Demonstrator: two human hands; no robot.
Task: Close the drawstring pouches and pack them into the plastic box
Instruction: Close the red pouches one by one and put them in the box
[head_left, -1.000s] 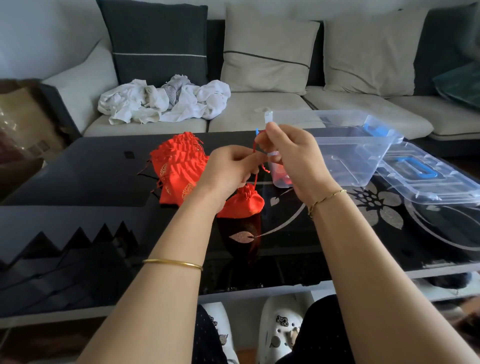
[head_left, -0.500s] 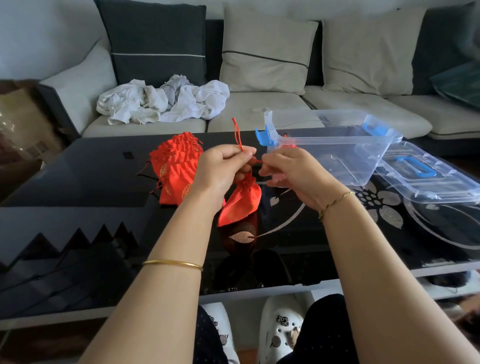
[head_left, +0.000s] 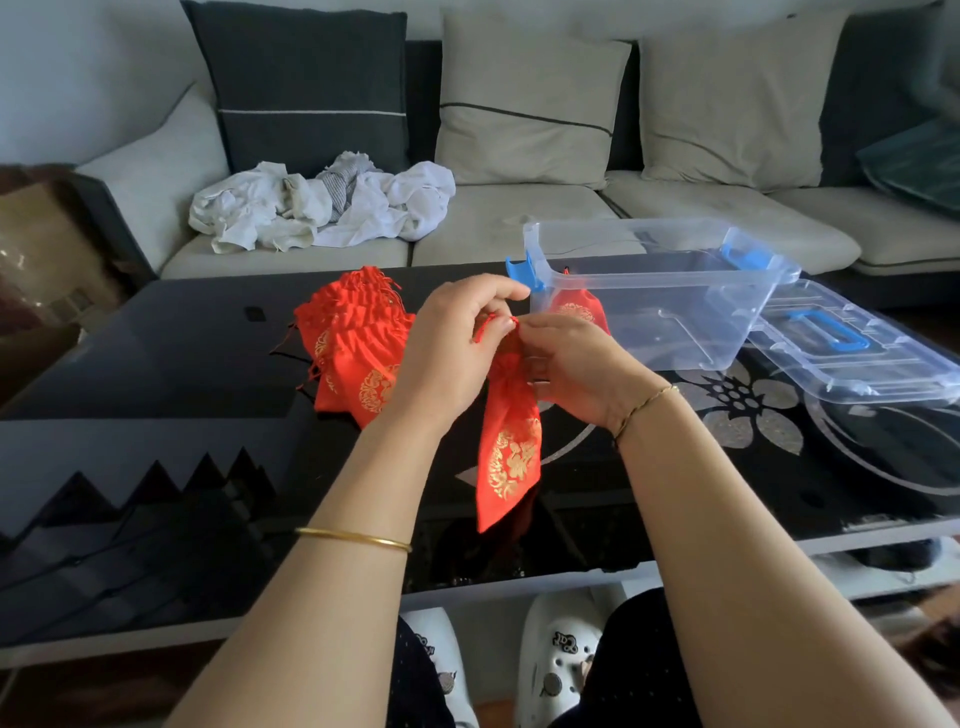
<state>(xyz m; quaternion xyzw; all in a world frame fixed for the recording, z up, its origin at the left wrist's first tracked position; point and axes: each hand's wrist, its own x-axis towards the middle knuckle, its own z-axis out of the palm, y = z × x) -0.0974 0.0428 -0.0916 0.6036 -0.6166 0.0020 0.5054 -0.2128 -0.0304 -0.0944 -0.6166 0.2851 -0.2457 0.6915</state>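
A red drawstring pouch (head_left: 511, 452) with gold embroidery hangs above the black table, its neck gathered between my hands. My left hand (head_left: 452, 348) pinches the red cord at the pouch's top. My right hand (head_left: 571, 364) grips the gathered neck from the right. A pile of several red pouches (head_left: 353, 338) lies on the table behind my left hand. The clear plastic box (head_left: 670, 291) with blue latches stands open at the right, and one red pouch (head_left: 576, 309) shows through its left wall.
The box's clear lid (head_left: 852, 348) with a blue handle lies flat to the right of the box. The glossy black table (head_left: 156, 374) has a flower pattern at right. Behind it stands a sofa with cushions and crumpled white cloth (head_left: 322, 205).
The pouch now hangs lower and longer from my hands, turned so its gold pattern shows. My hands have come closer together at its neck, and the cord no longer sticks up.
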